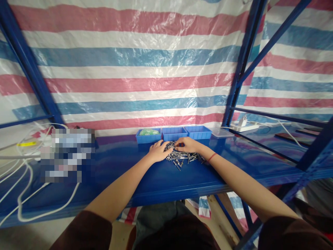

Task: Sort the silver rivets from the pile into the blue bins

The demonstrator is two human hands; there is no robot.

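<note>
A pile of thin metal pins [179, 156], looking like blind rivets, lies on the blue shelf top. My left hand [158, 152] rests at the pile's left side, fingers apart and touching the pins. At the pile's far right side is my right hand [189, 144], its fingers and thumb bent inward. A small dark reddish patch shows between them; what they hold is too small to make out. Just behind the pile stand three blue bins in a row: the left bin [148, 139] has a green and white packet [149, 132] in it, beside the middle bin [173, 129] and right bin [198, 128].
White cables [28, 194] and a blurred-out patch occupy the left of the shelf. A clear plastic lid [222, 132] lies right of the bins, near a white power strip [244, 127]. Blue frame posts [235, 93] and a striped sheet [143, 55] stand behind.
</note>
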